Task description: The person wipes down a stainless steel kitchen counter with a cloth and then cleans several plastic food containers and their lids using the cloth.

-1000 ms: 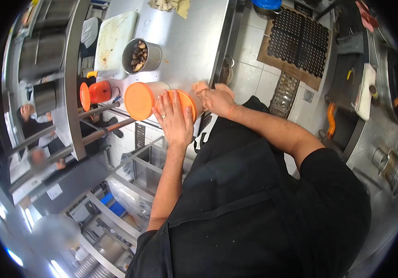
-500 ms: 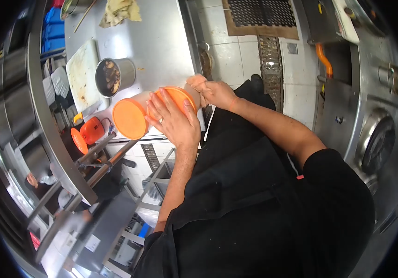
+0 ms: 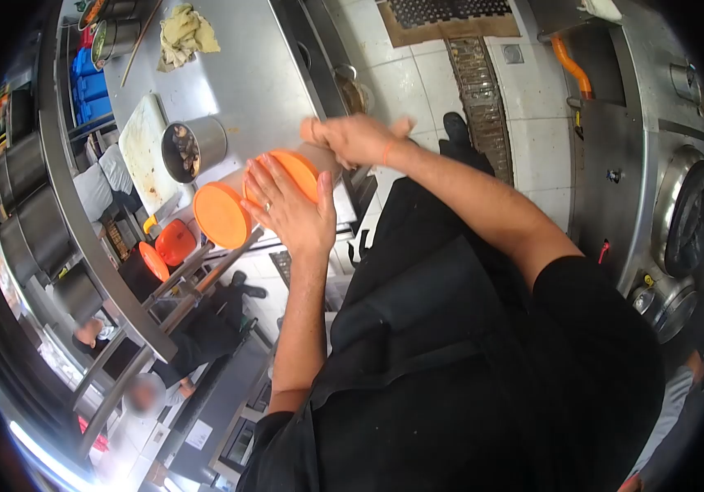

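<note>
My left hand (image 3: 296, 215) lies flat, fingers stretched out, on the orange lid (image 3: 299, 170) of a pale round tub (image 3: 317, 156). A second tub with an orange lid (image 3: 221, 216) stands right beside it. At the far side of the first tub, my right hand (image 3: 360, 139) is closed round a peach-orange cloth (image 3: 311, 129), slightly blurred by motion; the cloth's ends poke out on both sides of the fist. Close to the tubs, a steel pot (image 3: 211, 148) holds dark brown pieces of food.
The steel table (image 3: 245, 82) carries a stained white cutting board (image 3: 145, 156), a crumpled yellowish cloth (image 3: 186, 37) and a pot with green contents (image 3: 114, 39). Orange-red plastic items (image 3: 175, 242) lie by the table's corner. Other people (image 3: 204, 336) are beyond the shelf rails.
My right hand has shifted along the tub's edge with the cloth. The left hand stays on the lid. The whole view has shifted, and more of the other people shows.
</note>
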`<state>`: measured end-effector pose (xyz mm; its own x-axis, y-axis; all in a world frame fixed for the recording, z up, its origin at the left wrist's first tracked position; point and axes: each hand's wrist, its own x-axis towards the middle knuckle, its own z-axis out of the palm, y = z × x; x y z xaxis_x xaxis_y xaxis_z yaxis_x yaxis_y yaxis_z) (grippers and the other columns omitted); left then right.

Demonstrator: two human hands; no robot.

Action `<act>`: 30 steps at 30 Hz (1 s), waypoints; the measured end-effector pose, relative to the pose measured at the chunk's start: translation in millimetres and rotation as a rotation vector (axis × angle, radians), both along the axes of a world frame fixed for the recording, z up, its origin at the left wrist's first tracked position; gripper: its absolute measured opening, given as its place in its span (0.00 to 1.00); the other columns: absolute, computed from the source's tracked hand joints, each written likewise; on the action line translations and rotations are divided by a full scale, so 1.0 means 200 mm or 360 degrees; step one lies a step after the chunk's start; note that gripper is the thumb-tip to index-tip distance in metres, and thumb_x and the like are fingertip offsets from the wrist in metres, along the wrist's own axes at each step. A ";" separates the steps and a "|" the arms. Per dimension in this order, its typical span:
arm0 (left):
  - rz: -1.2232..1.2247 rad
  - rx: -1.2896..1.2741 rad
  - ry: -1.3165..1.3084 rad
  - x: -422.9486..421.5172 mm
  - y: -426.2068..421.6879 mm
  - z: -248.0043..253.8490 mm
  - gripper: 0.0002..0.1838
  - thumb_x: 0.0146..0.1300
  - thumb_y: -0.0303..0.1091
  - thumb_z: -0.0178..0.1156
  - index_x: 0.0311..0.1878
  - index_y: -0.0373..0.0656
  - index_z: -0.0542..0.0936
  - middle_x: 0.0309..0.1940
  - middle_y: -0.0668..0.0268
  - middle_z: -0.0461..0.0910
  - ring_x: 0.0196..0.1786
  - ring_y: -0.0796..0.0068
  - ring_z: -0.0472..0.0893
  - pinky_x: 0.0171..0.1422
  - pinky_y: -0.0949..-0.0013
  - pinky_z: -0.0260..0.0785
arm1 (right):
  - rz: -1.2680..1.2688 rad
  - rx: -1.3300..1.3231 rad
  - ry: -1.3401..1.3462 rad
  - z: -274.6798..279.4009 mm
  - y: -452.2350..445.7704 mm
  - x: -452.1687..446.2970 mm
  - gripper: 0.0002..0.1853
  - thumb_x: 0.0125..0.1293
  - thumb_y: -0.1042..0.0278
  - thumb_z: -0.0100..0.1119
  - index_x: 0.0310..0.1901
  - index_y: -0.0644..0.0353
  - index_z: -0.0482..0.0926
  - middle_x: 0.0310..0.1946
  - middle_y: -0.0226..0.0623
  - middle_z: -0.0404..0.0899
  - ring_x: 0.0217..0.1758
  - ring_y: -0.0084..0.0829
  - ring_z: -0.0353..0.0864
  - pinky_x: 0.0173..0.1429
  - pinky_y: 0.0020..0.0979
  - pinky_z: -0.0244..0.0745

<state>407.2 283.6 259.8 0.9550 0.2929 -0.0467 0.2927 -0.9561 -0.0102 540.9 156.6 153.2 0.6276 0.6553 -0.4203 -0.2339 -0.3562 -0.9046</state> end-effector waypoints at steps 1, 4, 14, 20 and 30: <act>-0.0020 -0.0007 -0.0001 -0.01 0.00 0.00 0.53 0.78 0.68 0.50 0.89 0.38 0.47 0.89 0.45 0.41 0.91 0.43 0.39 0.89 0.33 0.25 | 0.0031 0.0038 0.0252 0.04 0.01 0.03 0.17 0.78 0.55 0.48 0.43 0.55 0.84 0.30 0.40 0.88 0.35 0.32 0.90 0.41 0.37 0.82; -0.0154 0.0014 0.0031 0.02 0.02 0.02 0.57 0.73 0.71 0.55 0.88 0.38 0.48 0.89 0.46 0.43 0.91 0.44 0.39 0.89 0.35 0.25 | -0.0093 0.0503 0.0537 0.04 -0.02 0.16 0.21 0.81 0.53 0.42 0.40 0.58 0.81 0.27 0.39 0.85 0.29 0.26 0.86 0.36 0.32 0.78; -0.1219 -0.0200 0.0167 0.04 0.42 0.15 0.56 0.67 0.77 0.56 0.85 0.42 0.63 0.86 0.44 0.54 0.89 0.42 0.49 0.90 0.34 0.34 | -0.0210 0.0741 0.0631 0.06 -0.03 0.12 0.21 0.84 0.48 0.52 0.52 0.61 0.81 0.36 0.26 0.81 0.41 0.19 0.81 0.49 0.27 0.79; 0.0163 -0.0260 -0.0148 0.04 -0.01 0.07 0.46 0.80 0.61 0.50 0.88 0.39 0.53 0.87 0.43 0.51 0.89 0.42 0.48 0.89 0.36 0.34 | -0.0386 0.1053 0.0812 -0.09 -0.03 0.05 0.16 0.79 0.59 0.62 0.60 0.60 0.80 0.39 0.32 0.87 0.43 0.23 0.86 0.54 0.30 0.81; 0.0189 -0.0075 -0.0191 0.06 -0.07 0.01 0.40 0.82 0.55 0.47 0.86 0.38 0.58 0.85 0.44 0.55 0.87 0.34 0.50 0.88 0.35 0.38 | -0.0187 0.0272 -0.0583 -0.18 0.03 -0.07 0.10 0.77 0.58 0.60 0.48 0.52 0.86 0.37 0.43 0.89 0.42 0.45 0.91 0.48 0.45 0.81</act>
